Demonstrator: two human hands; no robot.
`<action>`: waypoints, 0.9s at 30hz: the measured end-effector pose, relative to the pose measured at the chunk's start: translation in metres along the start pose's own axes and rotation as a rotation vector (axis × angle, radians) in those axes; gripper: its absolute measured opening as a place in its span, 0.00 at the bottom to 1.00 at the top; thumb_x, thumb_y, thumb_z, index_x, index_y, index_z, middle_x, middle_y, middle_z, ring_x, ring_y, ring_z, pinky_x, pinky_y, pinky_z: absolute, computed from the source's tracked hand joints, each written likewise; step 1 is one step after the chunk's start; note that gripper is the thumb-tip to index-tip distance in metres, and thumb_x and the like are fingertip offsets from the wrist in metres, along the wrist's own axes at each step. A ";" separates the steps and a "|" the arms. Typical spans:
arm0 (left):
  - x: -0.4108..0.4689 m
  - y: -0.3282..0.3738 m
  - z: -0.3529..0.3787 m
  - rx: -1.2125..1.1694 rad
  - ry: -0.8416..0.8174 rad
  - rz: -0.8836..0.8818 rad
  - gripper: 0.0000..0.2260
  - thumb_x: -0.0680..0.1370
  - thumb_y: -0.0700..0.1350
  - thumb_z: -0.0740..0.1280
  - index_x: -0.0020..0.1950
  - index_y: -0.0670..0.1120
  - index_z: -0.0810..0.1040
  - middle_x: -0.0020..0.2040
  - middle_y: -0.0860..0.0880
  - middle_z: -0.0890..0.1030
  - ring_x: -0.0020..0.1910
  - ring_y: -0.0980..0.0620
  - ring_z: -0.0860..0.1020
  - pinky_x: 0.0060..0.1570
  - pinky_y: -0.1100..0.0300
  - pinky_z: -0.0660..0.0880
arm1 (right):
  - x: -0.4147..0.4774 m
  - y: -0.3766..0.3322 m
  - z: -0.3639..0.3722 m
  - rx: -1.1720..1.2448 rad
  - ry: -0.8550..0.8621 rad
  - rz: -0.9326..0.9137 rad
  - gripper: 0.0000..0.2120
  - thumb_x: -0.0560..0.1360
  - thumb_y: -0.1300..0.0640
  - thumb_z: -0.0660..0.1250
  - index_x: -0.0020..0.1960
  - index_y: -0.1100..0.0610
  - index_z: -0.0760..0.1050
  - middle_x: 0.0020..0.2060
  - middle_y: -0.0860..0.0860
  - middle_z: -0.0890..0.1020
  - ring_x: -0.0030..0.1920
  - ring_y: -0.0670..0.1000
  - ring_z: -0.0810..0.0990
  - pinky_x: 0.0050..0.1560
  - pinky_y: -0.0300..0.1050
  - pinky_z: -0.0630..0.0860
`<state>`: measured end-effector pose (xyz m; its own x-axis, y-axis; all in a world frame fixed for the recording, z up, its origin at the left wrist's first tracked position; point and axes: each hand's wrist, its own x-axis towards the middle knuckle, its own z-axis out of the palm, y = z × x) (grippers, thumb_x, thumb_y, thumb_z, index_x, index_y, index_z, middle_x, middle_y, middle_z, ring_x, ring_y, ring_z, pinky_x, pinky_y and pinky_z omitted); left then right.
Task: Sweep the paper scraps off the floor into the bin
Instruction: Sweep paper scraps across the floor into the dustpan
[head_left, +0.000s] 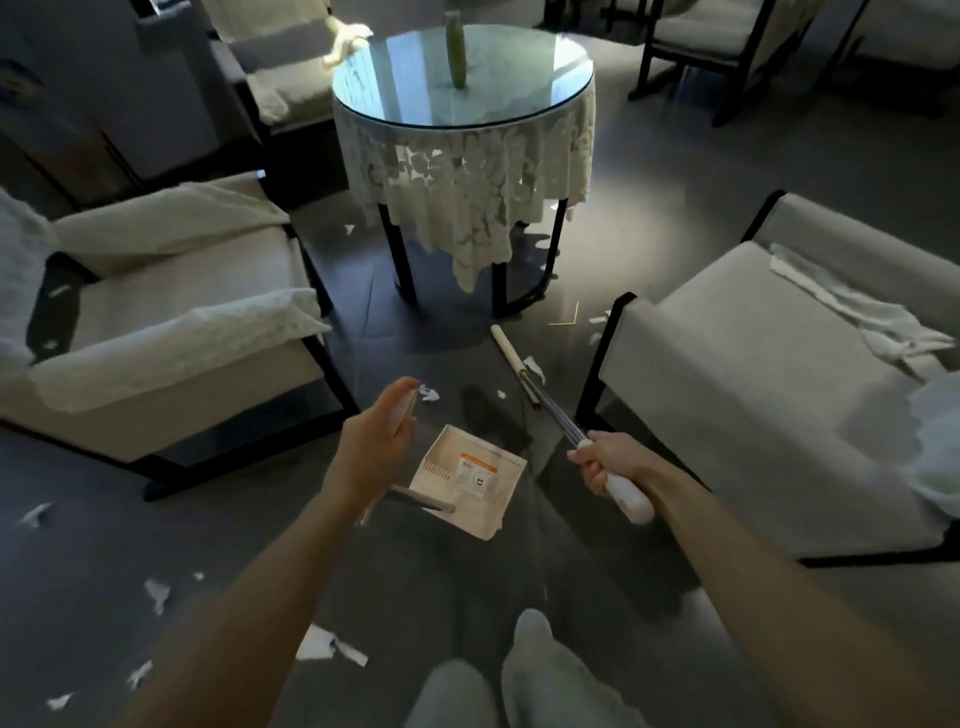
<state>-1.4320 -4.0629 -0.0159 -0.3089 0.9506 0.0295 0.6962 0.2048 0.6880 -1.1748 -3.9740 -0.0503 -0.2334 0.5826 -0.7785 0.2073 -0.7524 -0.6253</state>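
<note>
Paper scraps (430, 393) ring the dustpan (467, 478), held low to catch them; left hand (382, 426) grips its handle, right hand (597, 462) the broom (560, 420).

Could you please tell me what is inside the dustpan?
Inside the dustpan only an orange-and-white label shows, no scraps. Its handle and the left wrist cover its near left corner.
</note>
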 end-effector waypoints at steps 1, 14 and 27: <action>0.022 0.000 0.000 0.000 -0.006 0.001 0.18 0.79 0.39 0.63 0.68 0.49 0.69 0.45 0.50 0.76 0.41 0.54 0.75 0.44 0.62 0.70 | 0.015 -0.021 -0.002 0.001 0.004 0.005 0.16 0.78 0.68 0.59 0.65 0.63 0.67 0.29 0.51 0.67 0.20 0.42 0.65 0.18 0.32 0.64; 0.329 -0.012 0.025 -0.009 -0.103 0.098 0.20 0.78 0.42 0.64 0.70 0.52 0.67 0.53 0.46 0.78 0.45 0.54 0.78 0.45 0.63 0.72 | 0.196 -0.219 -0.020 0.176 0.208 0.043 0.07 0.79 0.66 0.59 0.44 0.56 0.67 0.28 0.51 0.67 0.19 0.42 0.65 0.17 0.32 0.63; 0.561 0.030 0.102 0.053 -0.204 0.196 0.21 0.78 0.41 0.65 0.70 0.50 0.68 0.54 0.46 0.78 0.48 0.55 0.76 0.47 0.64 0.70 | 0.344 -0.369 -0.127 0.258 0.338 0.121 0.09 0.79 0.68 0.57 0.41 0.64 0.69 0.29 0.53 0.66 0.14 0.43 0.63 0.15 0.32 0.62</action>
<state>-1.5179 -3.4997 -0.0529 -0.0322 0.9995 0.0075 0.7642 0.0198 0.6447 -1.2107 -3.4571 -0.0948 0.1104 0.5212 -0.8463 -0.0398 -0.8485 -0.5277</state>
